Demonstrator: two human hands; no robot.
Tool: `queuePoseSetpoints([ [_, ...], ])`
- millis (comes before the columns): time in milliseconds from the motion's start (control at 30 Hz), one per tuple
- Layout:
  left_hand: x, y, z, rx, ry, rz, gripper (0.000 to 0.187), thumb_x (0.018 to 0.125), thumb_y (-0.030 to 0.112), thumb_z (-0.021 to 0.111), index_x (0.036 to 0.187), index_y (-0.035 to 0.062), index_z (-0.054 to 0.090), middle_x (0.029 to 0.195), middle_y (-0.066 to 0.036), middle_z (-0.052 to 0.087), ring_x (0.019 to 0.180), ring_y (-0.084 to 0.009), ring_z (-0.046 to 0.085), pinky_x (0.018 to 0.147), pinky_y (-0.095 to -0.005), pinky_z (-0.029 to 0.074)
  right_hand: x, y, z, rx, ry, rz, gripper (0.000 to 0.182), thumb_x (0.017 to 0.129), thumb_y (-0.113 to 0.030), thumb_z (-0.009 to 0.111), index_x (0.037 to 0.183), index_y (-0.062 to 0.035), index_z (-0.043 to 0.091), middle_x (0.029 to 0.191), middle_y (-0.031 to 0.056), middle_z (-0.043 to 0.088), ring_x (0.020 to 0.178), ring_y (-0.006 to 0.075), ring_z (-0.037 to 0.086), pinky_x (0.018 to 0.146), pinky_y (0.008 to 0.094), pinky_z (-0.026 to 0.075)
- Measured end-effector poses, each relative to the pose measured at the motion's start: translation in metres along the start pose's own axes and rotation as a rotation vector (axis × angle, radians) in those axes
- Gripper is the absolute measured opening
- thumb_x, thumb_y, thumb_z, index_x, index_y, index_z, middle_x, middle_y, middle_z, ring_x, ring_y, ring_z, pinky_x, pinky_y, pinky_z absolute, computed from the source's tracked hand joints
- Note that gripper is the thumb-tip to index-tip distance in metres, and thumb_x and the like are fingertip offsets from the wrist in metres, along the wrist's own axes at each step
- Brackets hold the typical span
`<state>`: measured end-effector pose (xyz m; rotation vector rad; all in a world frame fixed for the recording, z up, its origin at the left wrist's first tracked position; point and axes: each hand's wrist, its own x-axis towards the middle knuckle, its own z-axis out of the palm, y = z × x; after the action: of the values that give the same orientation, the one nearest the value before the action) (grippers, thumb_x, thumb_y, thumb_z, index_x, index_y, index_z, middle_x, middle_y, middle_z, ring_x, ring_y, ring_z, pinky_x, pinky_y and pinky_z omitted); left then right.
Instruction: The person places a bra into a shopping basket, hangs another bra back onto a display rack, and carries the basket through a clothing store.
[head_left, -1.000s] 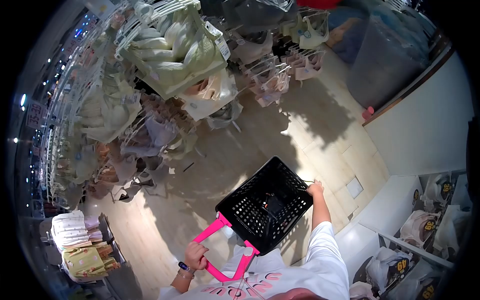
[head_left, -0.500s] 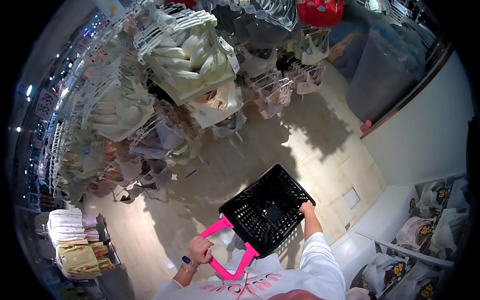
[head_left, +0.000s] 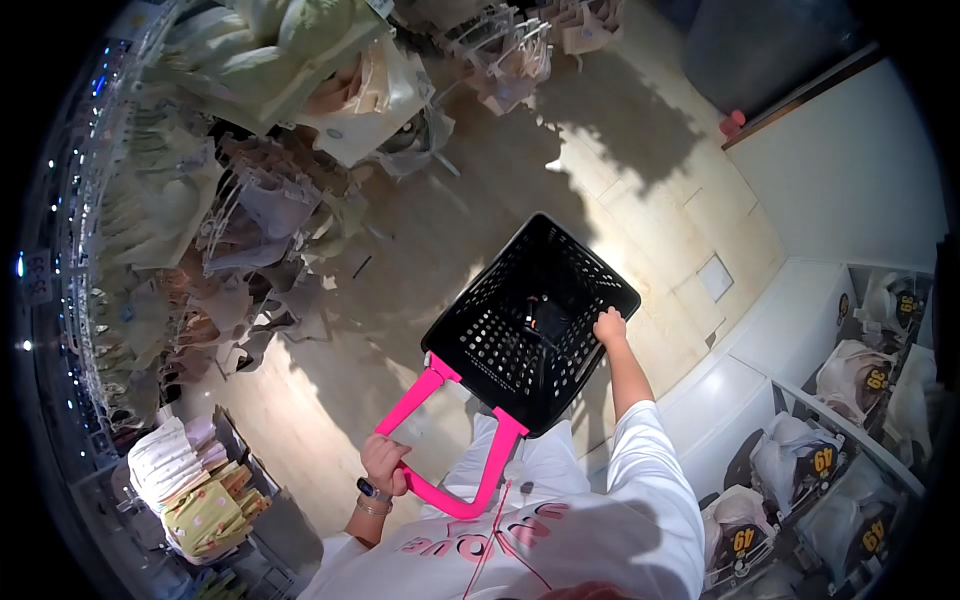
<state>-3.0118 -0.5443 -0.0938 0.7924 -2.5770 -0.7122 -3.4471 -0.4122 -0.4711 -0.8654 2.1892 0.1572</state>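
Note:
A black perforated shopping basket (head_left: 500,330) with a pink U-shaped handle (head_left: 440,460) hangs in front of me above the pale floor. My left hand (head_left: 384,463) is closed around the pink handle at its lower left. My right hand (head_left: 608,327) grips the basket's right rim. A small dark item (head_left: 545,315) lies at the bottom of the basket. I wear a white shirt with pink lettering.
Racks of hanging undergarments (head_left: 270,130) on white hangers fill the upper left. Folded clothes (head_left: 195,490) are stacked at lower left. Bins of packaged goods with yellow price tags (head_left: 830,460) stand at right, beside a white wall (head_left: 860,180).
The view has tilted down and the racks have slid up out of frame. The basket now sits higher and larger in view. Both hands keep their grips.

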Motion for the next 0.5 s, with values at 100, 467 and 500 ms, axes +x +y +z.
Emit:
queuePoseSetpoints([
  [100, -0.012, -0.007, -0.003, 0.047, -0.053, 0.01, 0.036, 0.077, 0.033, 0.043, 0.071, 0.0028, 0.062, 0.06, -0.011, 0.051, 0.06, -0.0293, 0.05, 0.06, -0.0412, 0.04, 0.018, 0.005, 0.034, -0.051, 0.045, -0.054, 0.029, 0.08, -0.021, 0.059, 0.103, -0.0042, 0.066, 0.127, 0.0154, 0.048, 0.122, 0.0307, 0.045, 0.096, 0.0416, 0.043],
  [467, -0.046, -0.019, -0.018, 0.133, -0.267, -0.02, 0.033, 0.075, 0.033, 0.046, 0.077, 0.0047, 0.064, 0.064, -0.005, 0.055, 0.057, -0.0242, 0.051, 0.061, -0.0384, 0.044, 0.123, -0.053, 0.066, -0.143, -0.135, -0.067, 0.032, 0.094, -0.024, 0.042, 0.113, -0.012, 0.064, 0.143, 0.01, 0.041, 0.13, 0.0294, 0.04, 0.103, 0.0423, 0.037],
  [500, -0.05, -0.021, -0.019, 0.141, -0.287, -0.019, 0.033, 0.075, 0.033, 0.046, 0.077, 0.0046, 0.064, 0.065, -0.005, 0.056, 0.057, -0.0241, 0.051, 0.061, -0.0384, 0.044, 0.158, -0.035, 0.123, -0.269, 0.19, -0.119, 0.033, 0.093, -0.026, 0.044, 0.113, -0.0111, 0.065, 0.137, 0.0097, 0.047, 0.125, 0.0292, 0.046, 0.099, 0.0398, 0.041],
])
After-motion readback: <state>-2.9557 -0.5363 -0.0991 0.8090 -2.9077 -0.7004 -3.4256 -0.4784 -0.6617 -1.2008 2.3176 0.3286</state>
